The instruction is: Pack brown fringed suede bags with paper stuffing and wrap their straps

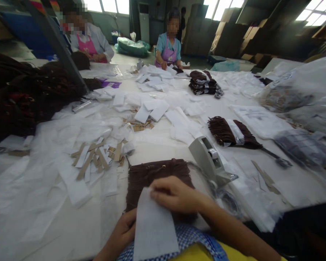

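A brown fringed suede piece lies flat on the table right in front of me. A white sheet of tissue paper covers its near part. My right hand rests on the sheet's top edge, its fingers curled and pinching the paper. My left hand grips the sheet's left edge lower down, and the paper partly hides it.
A grey tape dispenser stands just right of the piece. Cardboard strips and white paper sheets litter the table. A wrapped brown fringed piece and a stack lie farther off. Two people work at the far side.
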The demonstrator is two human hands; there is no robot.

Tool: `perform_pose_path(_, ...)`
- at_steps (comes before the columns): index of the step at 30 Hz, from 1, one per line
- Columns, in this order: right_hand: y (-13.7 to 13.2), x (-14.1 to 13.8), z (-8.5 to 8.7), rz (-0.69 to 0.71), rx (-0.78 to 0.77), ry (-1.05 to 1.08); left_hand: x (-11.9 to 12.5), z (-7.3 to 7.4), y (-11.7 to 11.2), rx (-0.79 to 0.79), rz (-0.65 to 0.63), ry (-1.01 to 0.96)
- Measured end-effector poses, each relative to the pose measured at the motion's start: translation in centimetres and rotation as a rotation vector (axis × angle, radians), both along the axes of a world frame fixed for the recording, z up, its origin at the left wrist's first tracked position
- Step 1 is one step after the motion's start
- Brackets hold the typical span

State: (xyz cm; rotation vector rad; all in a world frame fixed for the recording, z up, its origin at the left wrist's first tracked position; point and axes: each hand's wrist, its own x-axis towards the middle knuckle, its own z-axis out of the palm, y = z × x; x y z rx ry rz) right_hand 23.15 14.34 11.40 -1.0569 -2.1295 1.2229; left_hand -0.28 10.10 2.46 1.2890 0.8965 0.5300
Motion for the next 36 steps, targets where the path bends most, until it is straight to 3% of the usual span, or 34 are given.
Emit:
perform_pose_path(3,-2.6,-0.5,-3.8,-0.009,0.038,-0.203,-1.1,1.2,-0.1,-0.127,0.133,0.019)
perform_pose_path(6,-3.2,0.6,-5.3,-0.087,0.132,-0.344,-2.5,3.5,1.5,-0.177,0.310,0.057)
perform_pose_path(9,-2.2,3.0,-3.8,-0.264,0.174,-0.306,-2.2,6.5,5.6,0.170,0.422,0.215)
perform_pose_path(11,-1.1,4.9,-2.4,-0.427,0.154,-0.242,-0.4,8.0,9.4,0.448,0.331,0.413)
perform_pose_path(12,-0.5,5.8,-1.9,-0.494,0.130,-0.213,1.0,8.5,11.4,0.569,0.224,0.458)
perform_pose_path(13,0.1,6.7,-1.5,-0.542,0.108,-0.180,2.5,8.6,13.3,0.653,0.110,0.475)
perform_pose_path(15,0.9,8.1,-1.3,-0.578,0.055,-0.080,5.4,8.1,16.7,0.641,-0.168,0.534)
perform_pose_path(18,1.1,9.6,-2.1,-0.603,-0.125,0.172,8.5,6.6,20.0,0.449,-0.541,0.540)
perform_pose_path(21,0.5,10.5,-3.3,-0.703,-0.420,0.421,9.5,5.4,21.0,0.285,-0.745,0.466)
perform_pose_path(24,0.4,11.0,-3.7,-0.740,-0.535,0.432,9.3,4.9,20.8,0.158,-0.775,0.435)
perform_pose_path(26,0.8,10.9,-3.5,-0.695,-0.435,0.278,9.1,4.6,20.6,0.056,-0.741,0.418)
perform_pose_path(28,1.4,10.6,-3.3,-0.658,-0.239,0.076,8.9,4.4,20.3,-0.033,-0.694,0.379)
perform_pose_path(31,2.2,9.6,-3.5,-0.691,-0.023,-0.184,8.7,4.4,20.0,-0.098,-0.650,0.304)
perform_pose_path(36,3.1,8.7,-4.1,-0.680,0.036,-0.541,8.7,4.9,19.8,-0.083,-0.639,0.241)
